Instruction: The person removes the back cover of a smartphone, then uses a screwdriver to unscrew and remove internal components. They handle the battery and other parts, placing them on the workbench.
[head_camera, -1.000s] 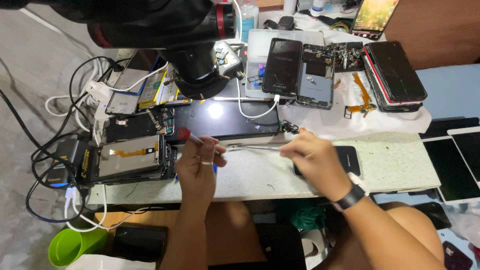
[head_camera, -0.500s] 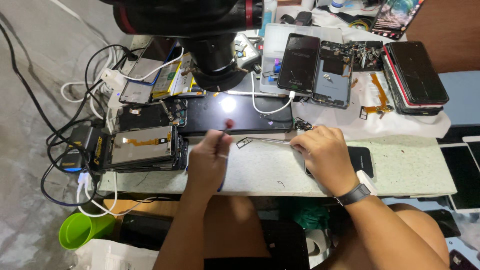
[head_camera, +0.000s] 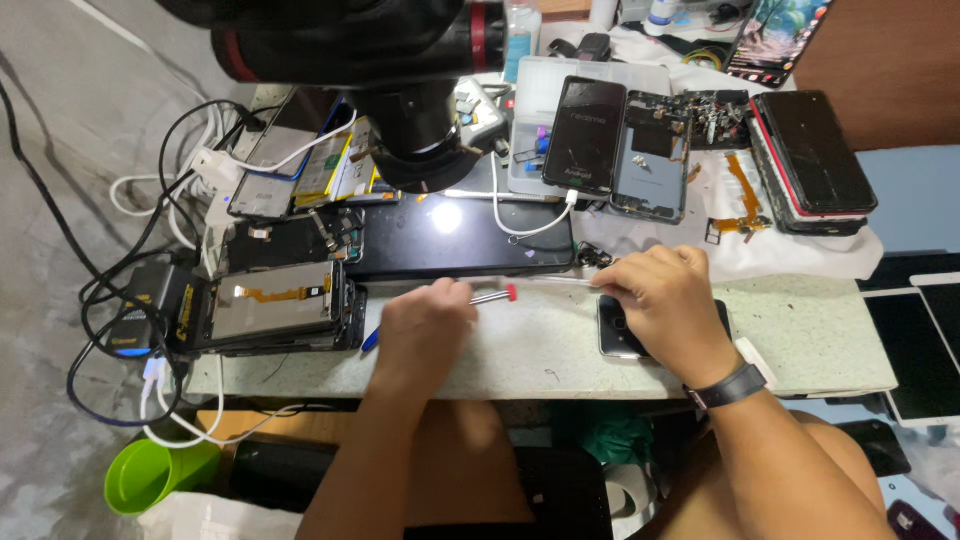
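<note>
Left hand (head_camera: 425, 325) is curled shut on a thin metal tool with a red collar (head_camera: 510, 292); only the shaft and collar stick out past the knuckles, pointing right. Fingertips are hidden under the hand, so I can't tell the exact grip. Right hand (head_camera: 665, 305) is closed loosely over the top edge of a small dark phone (head_camera: 622, 332), and its fingers seem to pinch a thin rod (head_camera: 555, 281) that runs left toward the red collar. Can't tell whether rod and collar touch.

Risks, my read:
- Tool tip sits just beside the big dark glossy panel (head_camera: 455, 235) at the desk's middle: a slip could scratch it.
- The phone lies near the desk's front edge (head_camera: 560, 385), held only by a palm, and could skid off.
- The white cable (head_camera: 520, 225) loops across the panel and could snag.
- The stacked opened phones (head_camera: 270, 305) at the left end overhang the corner.
</note>
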